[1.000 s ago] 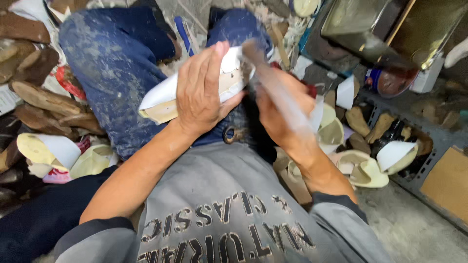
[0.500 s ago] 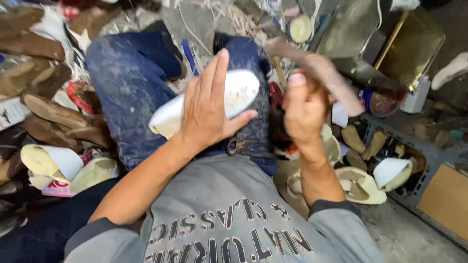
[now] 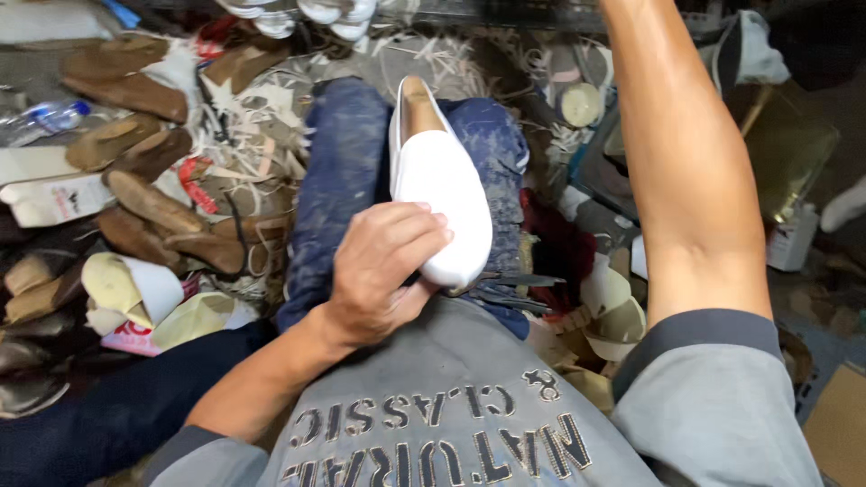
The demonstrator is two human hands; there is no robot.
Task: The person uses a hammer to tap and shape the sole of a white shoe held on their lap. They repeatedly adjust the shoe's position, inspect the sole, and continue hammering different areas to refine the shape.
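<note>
Floor: cluttered workshop ground strewn with pale paper scraps [image 3: 262, 135], brown leather soles [image 3: 135, 86] and cut shoe parts around the seated person.
Packages: a white flat carton [image 3: 54, 200] lies at the left edge; a pink-and-white wrapper [image 3: 135, 338] sits lower left under cream insoles [image 3: 126, 289]; a clear plastic bottle [image 3: 45, 115] lies upper left; a small white container [image 3: 792, 239] with a dark label stands at the right, beside a brass-coloured metal box [image 3: 794, 162].
Shoe: a white slip-on shoe [image 3: 437, 180] rests along the right thigh of the blue stained jeans [image 3: 338, 180], toe toward the person's body, tan lining showing at the far opening.
Left hand: the left hand [image 3: 383, 266] lies palm down with fingers curled over the shoe's toe end, thumb underneath, closed on it and pressing it to the lap.
Shoe versus grip: only the toe is covered; heel and opening stick out beyond the fingers.
Right arm: the bare forearm [image 3: 686, 171] rises steeply to the top edge; its hand is out of sight, so its grip cannot be told.
Tool: dark metal blades [image 3: 510, 289] lie on the lap just beside the toe.
</note>
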